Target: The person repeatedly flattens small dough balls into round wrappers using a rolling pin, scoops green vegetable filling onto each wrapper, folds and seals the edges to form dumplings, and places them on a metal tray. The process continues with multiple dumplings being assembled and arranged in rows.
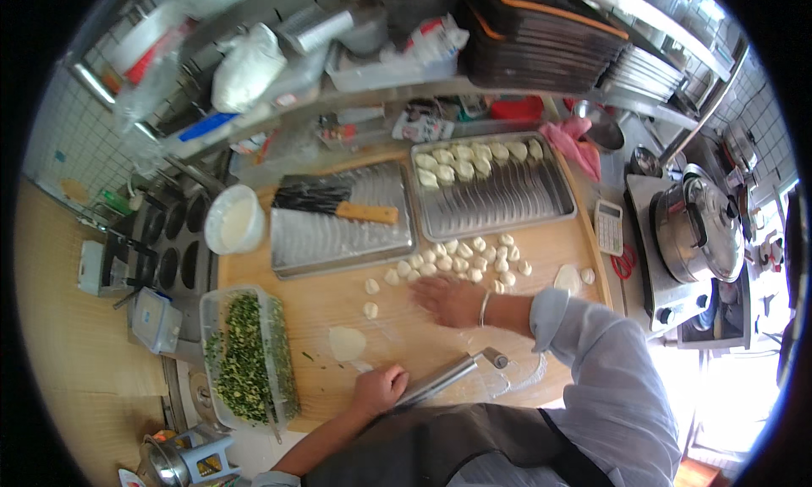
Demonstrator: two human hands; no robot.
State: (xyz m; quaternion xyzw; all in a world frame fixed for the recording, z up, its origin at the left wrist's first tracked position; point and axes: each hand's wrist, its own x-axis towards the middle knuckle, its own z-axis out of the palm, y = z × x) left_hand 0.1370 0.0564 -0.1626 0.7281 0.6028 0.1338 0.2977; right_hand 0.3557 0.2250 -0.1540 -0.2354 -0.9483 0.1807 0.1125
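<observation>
My right hand [447,302] lies palm down and blurred on the wooden board [323,398], fingers apart, just below a cluster of small dough pieces [460,264]; what is under the palm is hidden. Loosely fisted, my left hand [382,387] rests near the board's front edge, with nothing visible in it. Beside it a metal rolling pin [438,382] lies slantwise, one end close to the fist. A flat dough round [347,344] is above the left hand. Another flat round [568,279] lies at right. Two dough pieces [371,298] sit apart from the cluster.
Chopped green filling [241,360] fills a clear plastic tub [208,319] at left. A white tub [235,219], a metal tray with a brush [317,194] and a tray [501,201] of shaped dough pieces stand behind. Right are red scissors [624,262] and a steel pot [685,233].
</observation>
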